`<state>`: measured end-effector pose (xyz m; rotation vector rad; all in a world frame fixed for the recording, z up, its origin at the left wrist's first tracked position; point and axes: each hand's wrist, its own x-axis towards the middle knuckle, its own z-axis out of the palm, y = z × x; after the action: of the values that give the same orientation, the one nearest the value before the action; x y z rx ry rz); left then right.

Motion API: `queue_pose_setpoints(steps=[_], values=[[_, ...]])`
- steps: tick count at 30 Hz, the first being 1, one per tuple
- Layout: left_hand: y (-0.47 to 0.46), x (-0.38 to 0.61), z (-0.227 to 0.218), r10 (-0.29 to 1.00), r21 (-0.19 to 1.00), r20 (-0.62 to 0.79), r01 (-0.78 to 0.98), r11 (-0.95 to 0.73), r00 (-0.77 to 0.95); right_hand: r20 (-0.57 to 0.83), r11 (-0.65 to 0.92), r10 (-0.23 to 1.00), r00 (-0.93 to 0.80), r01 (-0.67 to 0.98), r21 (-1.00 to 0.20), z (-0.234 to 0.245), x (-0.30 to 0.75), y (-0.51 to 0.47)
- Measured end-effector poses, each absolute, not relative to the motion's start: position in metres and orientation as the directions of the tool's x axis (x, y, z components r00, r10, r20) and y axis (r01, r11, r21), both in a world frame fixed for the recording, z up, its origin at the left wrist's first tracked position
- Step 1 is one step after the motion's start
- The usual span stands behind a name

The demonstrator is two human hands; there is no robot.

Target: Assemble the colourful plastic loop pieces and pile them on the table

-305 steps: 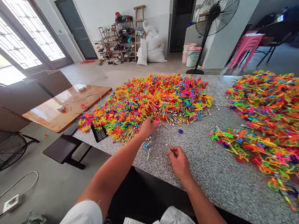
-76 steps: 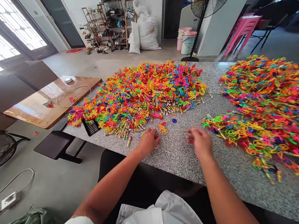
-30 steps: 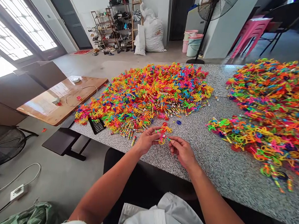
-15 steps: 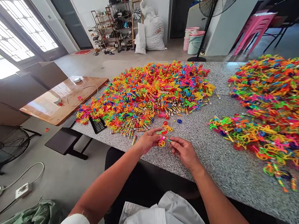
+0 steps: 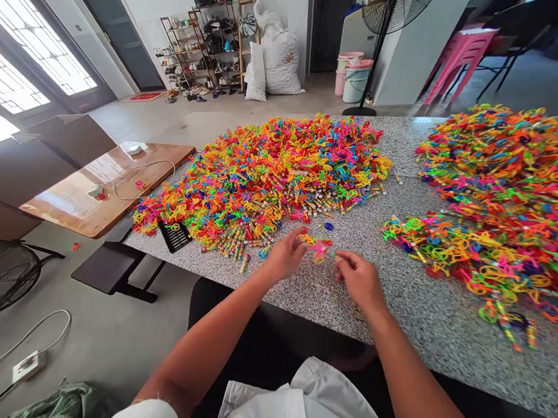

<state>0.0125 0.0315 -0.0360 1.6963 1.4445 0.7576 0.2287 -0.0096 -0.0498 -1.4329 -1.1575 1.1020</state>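
My right hand [image 5: 358, 276] pinches the end of a small plastic toy [image 5: 323, 250], its pink and yellow parts blurred by motion and pointing left. My left hand [image 5: 285, 256] is at the toy's left with thumb and forefinger apart, its fingertips close to yellow and orange plastic pieces [image 5: 309, 240] on the speckled tabletop [image 5: 296, 291]. Whether those fingertips touch them I cannot tell. Beyond both hands spreads a big heap of bright plastic pieces [image 5: 282, 164], with several patterned tubes [image 5: 238, 241] along its near edge. A dark blue piece [image 5: 328, 226] lies loose in front of the heap.
At the right lies another large pile of coloured toys [image 5: 507, 188]. A black slotted tray [image 5: 174, 236] sits at the table's left edge, near a lower wooden table [image 5: 117, 177]. A standing fan [image 5: 387, 24] and white sacks [image 5: 281, 61] are behind.
My left hand has let go of the toy and opened, apart from the right hand. My right hand has moved slightly right with the toy. The view has shifted a little.
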Motion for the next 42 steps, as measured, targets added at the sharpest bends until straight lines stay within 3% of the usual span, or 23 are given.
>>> queue_pose_setpoints(steps=[4,7,9,11,13,15,18,22,25,28,33,37,42], values=[[0.063,0.016,-0.036,0.999,0.619,0.001,0.785,-0.028,0.035,-0.070,0.113,0.826,0.560,-0.286,-0.952,-0.044,0.272,0.025],[0.072,0.024,-0.037,0.999,0.447,-0.006,0.894,-0.029,0.035,-0.098,0.126,0.832,0.546,-0.357,-0.926,-0.046,0.275,0.050],[0.074,0.029,-0.039,0.997,0.400,-0.055,0.916,-0.035,0.063,-0.112,-0.026,0.896,0.431,-0.201,-0.979,-0.051,0.259,0.068],[0.075,0.029,-0.042,0.992,0.413,-0.078,0.909,-0.059,0.100,-0.084,-0.129,0.944,0.320,0.122,-0.984,-0.057,0.238,0.088],[0.074,0.024,-0.045,0.988,0.481,-0.091,0.874,-0.067,0.126,0.016,-0.117,0.967,0.253,0.499,-0.858,-0.060,0.218,0.111],[0.071,0.016,-0.048,0.986,0.571,-0.114,0.820,-0.038,0.125,0.089,-0.086,0.979,0.186,0.762,-0.642,-0.061,0.205,0.133],[0.062,0.002,-0.048,0.985,0.659,-0.144,0.751,0.024,0.095,0.054,-0.086,0.991,0.121,0.897,-0.434,-0.060,0.198,0.157],[0.049,-0.010,-0.039,0.989,0.609,-0.139,0.791,0.051,0.043,0.036,-0.074,0.995,0.095,0.917,-0.391,-0.062,0.200,0.162],[0.046,-0.013,-0.029,0.990,0.535,-0.054,0.841,-0.079,0.127,0.102,-0.069,0.986,0.128,0.890,-0.451,-0.063,0.205,0.145],[0.049,-0.014,-0.024,0.940,0.455,-0.087,0.852,-0.258,0.331,0.155,-0.063,0.967,0.204,0.776,-0.628,-0.063,0.211,0.110],[0.056,-0.015,-0.032,0.902,0.421,-0.117,0.843,-0.334,0.416,0.004,-0.069,0.983,0.185,0.388,-0.919,-0.069,0.210,0.029],[0.052,-0.014,-0.035,0.920,0.597,-0.093,0.761,-0.255,0.381,-0.076,-0.088,0.994,0.083,0.144,-0.986,-0.068,0.202,-0.014],[0.037,-0.009,-0.029,0.887,0.890,-0.104,0.440,-0.119,0.451,-0.048,-0.048,0.999,0.007,0.023,-0.999,-0.050,0.204,-0.022]])
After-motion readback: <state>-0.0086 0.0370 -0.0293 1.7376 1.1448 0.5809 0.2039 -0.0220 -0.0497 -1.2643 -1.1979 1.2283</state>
